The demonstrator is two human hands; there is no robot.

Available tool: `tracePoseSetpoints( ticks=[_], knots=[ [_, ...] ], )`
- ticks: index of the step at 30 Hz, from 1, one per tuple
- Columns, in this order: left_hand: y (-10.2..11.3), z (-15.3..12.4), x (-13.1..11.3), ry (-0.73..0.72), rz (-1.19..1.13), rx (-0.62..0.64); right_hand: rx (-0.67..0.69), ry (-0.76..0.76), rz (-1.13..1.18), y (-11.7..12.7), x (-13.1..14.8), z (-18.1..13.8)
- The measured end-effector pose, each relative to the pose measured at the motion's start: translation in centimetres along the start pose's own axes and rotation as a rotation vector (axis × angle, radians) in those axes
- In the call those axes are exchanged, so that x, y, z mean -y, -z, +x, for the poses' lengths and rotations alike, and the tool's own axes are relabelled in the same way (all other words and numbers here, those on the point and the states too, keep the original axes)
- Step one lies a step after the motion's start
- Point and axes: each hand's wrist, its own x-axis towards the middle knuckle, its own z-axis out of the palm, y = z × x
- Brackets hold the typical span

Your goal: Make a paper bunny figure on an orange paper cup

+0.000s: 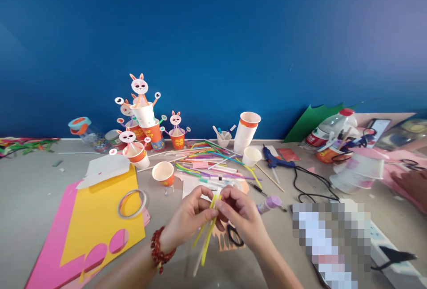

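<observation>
Yellow straws (209, 223) right at centre, low over the bench (30, 186), pinched at their upper ends and hanging down and to the left. The left hand (188, 218) is closed on them from one side and the right hand (240, 217) grips them with its fingertips from the other, the two hands almost touching. A red bead bracelet (159, 250) sits on the left wrist.

Just under the right hand, black scissors (235, 236) lie on a peach paper cutout (223, 241). A purple glue stick (269, 203) lies just beside that hand. Out to the left, a ring of tape (132, 203) rests on a yellow sheet (96, 222) over a pink one (50, 244).

Behind the hands, a loose spread of coloured straws (208, 159), an orange paper cup (163, 173), a blue glue gun (275, 161) with its black cord, and a stack of white cups (247, 132). Further back, paper-cup bunnies (143, 118) piled near the wall.

The bench is grey and crowded; the wall (213, 35) behind is deep blue. At the far right edge, another person's hand (412, 183) rests on pink paper.
</observation>
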Motion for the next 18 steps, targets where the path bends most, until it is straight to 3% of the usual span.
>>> tracePoseSetpoints(
  ticks=[8, 12, 18],
  knots=[
    [0.5, 0.1, 0.2, 0.045, 0.094, -0.018, -0.014, -0.010, -0.151, 0.0, -0.1, 1.4],
    [0.4, 0.0, 0.5, 0.066, 0.104, -0.023, -0.043, 0.055, -0.215, 0.4, -0.7, 2.1],
    [0.3, -0.1, 1.3, 0.079, 0.119, -0.035, 0.031, 0.000, -0.286, 0.9, -1.4, 2.5]
  ],
)
